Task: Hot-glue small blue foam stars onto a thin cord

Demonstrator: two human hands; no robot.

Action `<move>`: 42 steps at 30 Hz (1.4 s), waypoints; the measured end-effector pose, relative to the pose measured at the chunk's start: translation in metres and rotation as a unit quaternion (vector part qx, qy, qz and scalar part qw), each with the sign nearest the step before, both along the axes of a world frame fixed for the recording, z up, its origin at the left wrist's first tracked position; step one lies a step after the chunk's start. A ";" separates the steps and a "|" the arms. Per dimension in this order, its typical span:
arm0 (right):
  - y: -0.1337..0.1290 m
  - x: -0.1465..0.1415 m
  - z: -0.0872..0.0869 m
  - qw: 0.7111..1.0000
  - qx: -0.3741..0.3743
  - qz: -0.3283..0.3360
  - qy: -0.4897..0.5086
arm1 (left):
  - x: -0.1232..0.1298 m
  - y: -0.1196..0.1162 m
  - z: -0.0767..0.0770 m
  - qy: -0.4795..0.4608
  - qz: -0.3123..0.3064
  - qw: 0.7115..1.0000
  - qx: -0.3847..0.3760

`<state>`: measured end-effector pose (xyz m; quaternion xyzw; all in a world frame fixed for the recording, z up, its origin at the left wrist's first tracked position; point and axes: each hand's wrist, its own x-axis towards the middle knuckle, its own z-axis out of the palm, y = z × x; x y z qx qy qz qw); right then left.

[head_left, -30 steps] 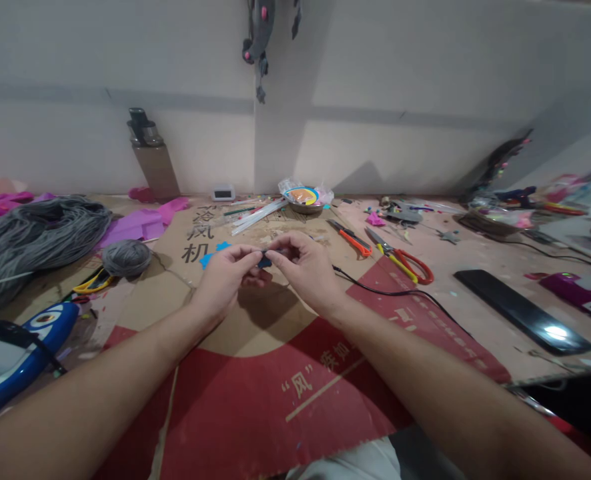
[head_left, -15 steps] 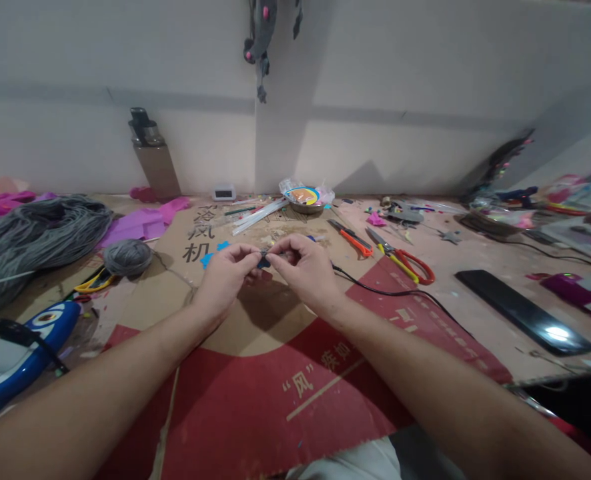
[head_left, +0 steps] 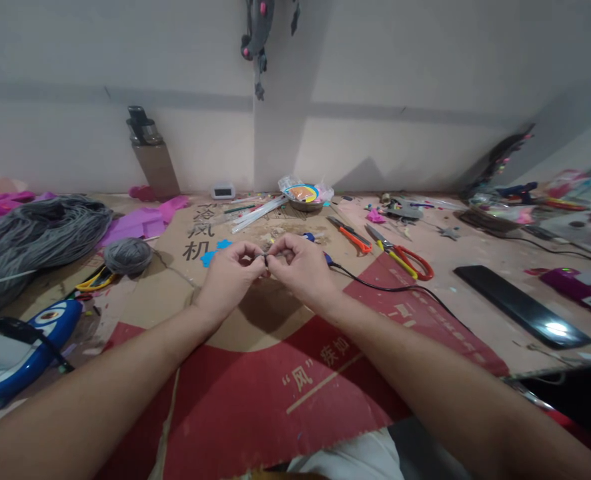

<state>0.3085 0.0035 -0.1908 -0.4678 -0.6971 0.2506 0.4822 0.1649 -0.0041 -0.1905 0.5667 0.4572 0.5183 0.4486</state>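
Fingertips [head_left: 259, 267] of left hand [head_left: 225, 279] and right hand [head_left: 303, 272] pinching small dark piece [head_left: 266, 259] | at left's 3 o'clock, right's 9 | long axis unclear | both equally near

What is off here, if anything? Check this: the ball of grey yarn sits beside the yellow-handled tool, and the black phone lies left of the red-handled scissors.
One side is wrong: the black phone lies right of the red-handled scissors, as the head view shows. The ball of grey yarn does sit beside the yellow-handled tool.
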 end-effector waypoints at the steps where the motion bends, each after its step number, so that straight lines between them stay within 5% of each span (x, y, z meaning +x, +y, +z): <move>1: 0.001 0.000 0.000 1.000 -0.020 0.005 0.014 | 0.000 0.000 0.000 -0.015 -0.012 1.000 -0.017; 6: 0.007 0.006 0.001 0.987 -0.112 0.044 0.106 | 0.002 0.000 0.003 -0.106 -0.092 0.983 -0.118; 14: 0.007 0.009 0.000 0.977 -0.164 0.086 0.106 | -0.001 -0.002 0.006 -0.040 -0.104 0.986 -0.126; 27: 0.005 0.011 0.001 0.992 -0.089 0.063 0.065 | -0.002 0.005 -0.004 -0.049 -0.070 0.995 -0.059; 42: -0.002 0.013 -0.001 0.984 0.157 0.018 -0.080 | 0.000 -0.002 0.009 -0.116 -0.054 0.985 -0.116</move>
